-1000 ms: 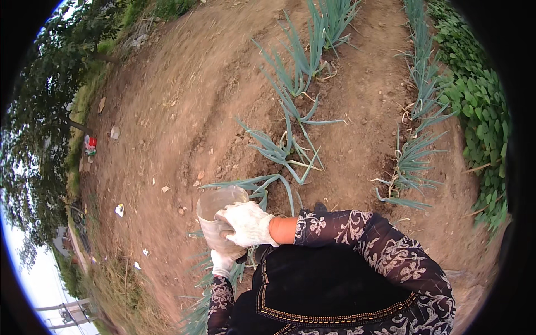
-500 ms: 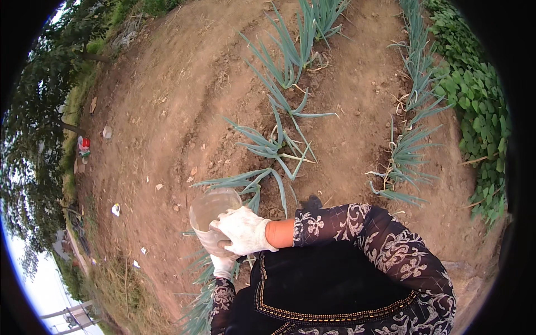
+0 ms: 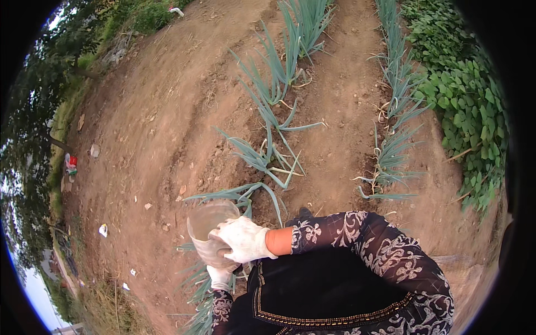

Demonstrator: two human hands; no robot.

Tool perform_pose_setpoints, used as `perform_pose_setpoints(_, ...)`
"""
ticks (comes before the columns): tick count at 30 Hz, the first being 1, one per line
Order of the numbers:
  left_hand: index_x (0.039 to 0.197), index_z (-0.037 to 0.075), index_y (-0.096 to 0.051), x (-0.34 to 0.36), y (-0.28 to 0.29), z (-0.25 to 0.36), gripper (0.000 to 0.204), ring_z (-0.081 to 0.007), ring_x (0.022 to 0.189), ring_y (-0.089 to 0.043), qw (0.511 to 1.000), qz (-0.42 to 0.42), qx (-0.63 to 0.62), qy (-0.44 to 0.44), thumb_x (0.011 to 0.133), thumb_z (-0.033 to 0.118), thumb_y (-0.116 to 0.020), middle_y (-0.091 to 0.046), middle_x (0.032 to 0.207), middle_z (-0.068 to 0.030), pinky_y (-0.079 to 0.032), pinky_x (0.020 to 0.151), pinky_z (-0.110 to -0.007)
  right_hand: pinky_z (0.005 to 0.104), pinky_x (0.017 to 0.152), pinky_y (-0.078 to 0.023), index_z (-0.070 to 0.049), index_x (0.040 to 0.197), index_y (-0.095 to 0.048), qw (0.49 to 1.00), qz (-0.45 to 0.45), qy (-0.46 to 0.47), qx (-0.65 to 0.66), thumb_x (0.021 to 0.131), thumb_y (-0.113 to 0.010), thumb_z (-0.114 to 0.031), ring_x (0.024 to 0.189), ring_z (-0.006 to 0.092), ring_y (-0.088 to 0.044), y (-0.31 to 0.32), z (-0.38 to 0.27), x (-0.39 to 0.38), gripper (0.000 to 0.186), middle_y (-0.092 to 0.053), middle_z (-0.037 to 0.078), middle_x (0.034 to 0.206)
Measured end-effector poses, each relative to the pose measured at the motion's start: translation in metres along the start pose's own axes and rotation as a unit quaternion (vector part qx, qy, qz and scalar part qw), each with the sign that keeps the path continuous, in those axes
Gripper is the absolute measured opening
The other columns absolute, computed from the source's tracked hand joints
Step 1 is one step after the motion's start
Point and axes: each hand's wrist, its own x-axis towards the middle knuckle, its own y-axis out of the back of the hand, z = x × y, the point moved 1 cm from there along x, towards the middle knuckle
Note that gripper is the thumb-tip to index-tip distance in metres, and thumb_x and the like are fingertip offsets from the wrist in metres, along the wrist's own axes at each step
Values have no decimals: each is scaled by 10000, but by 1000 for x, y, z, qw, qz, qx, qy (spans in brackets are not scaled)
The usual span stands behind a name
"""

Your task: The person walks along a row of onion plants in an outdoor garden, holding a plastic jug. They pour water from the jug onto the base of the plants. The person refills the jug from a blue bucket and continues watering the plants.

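Note:
A translucent, cloudy plastic tub (image 3: 202, 220) is held low in front of me, its round mouth tipped up and away. My right hand (image 3: 244, 239), in a white knitted glove, is closed over the tub's near rim, with some fingers at the mouth and the thumb on the outside wall. Below, my left hand (image 3: 221, 276), gloved too, supports the tub's lower end, its fingers mostly hidden. What the tub contains cannot be made out. Just beyond it grows a green onion plant (image 3: 245, 195) with drooping leaves.
Rows of green onions run ahead, one at centre (image 3: 290, 50) and one to the right (image 3: 391, 156). Leafy green vines (image 3: 463, 106) border the far right. Bare brown soil (image 3: 162, 128) spreads left, with scattered litter and a red-and-white item (image 3: 71, 162). Trees (image 3: 28, 111) stand along the left.
My view has shifted, so the onion rows sit further left and the nearer plants lower. Both hands stay on the tub, which has dropped slightly in the picture.

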Motion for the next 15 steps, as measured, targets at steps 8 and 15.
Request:
perform_pose_setpoints(8, 1307, 35, -305, 14, 3, 17, 614, -284, 1124, -471, 995, -43, 89, 9, 779, 138, -600, -428, 1278, -128, -436, 901, -430, 415, 761, -459, -57, 1051, -536, 999, 38, -28, -17, 747, -613, -269, 921, 320, -562, 2, -3, 7, 378, -576, 154, 948)
perform_pose_setpoints(15, 1264, -76, -309, 29, 5, 17, 465, -450, 1025, -508, 921, -132, -366, 39, 902, 207, -375, -429, 1210, -282, -463, 834, -577, 407, 779, -457, -47, 1055, -540, 999, 32, -36, -16, 750, -609, -271, 926, 326, -556, 18, 1, 8, 385, -575, 163, 957)
